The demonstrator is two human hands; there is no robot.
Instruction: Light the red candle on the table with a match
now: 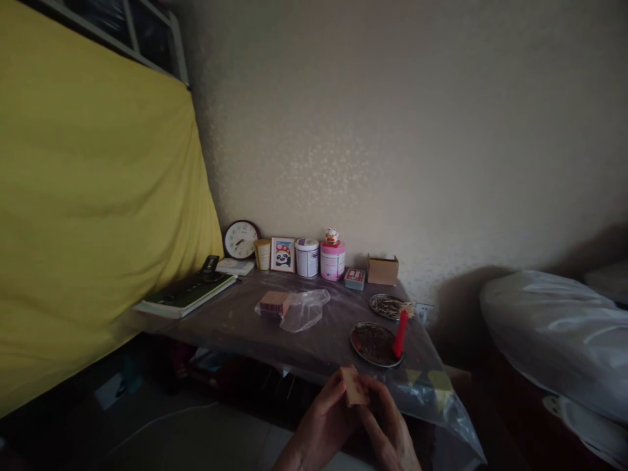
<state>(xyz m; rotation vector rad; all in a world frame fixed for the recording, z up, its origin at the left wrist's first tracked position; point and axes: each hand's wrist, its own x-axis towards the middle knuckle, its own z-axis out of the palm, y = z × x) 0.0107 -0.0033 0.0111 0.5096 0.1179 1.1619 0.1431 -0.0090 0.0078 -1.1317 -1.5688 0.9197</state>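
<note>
A small matchbox (354, 387) is held between both hands, just in front of the table's near edge. My left hand (324, 413) grips its left side with the fingers closed. From the right, my right hand (386, 418) pinches the same box with thumb and fingers. Beyond the hands, a red candle (401, 335) stands slightly tilted on the right rim area of a round metal plate (367, 345). Behind it, another plate (377, 309) carries many thin sticks that look like matches. A block of stacked matchboxes (273, 303) sits partly in a clear plastic bag (307, 311).
Along the wall stand a round clock (241, 239), a yellow cup (263, 254), a framed picture (283, 255), two canisters (307, 259), a card box (354, 279) and an open carton (383, 270). Left lies a large book (189, 296). Plastic sheeting (456, 418) hangs off the table's right corner.
</note>
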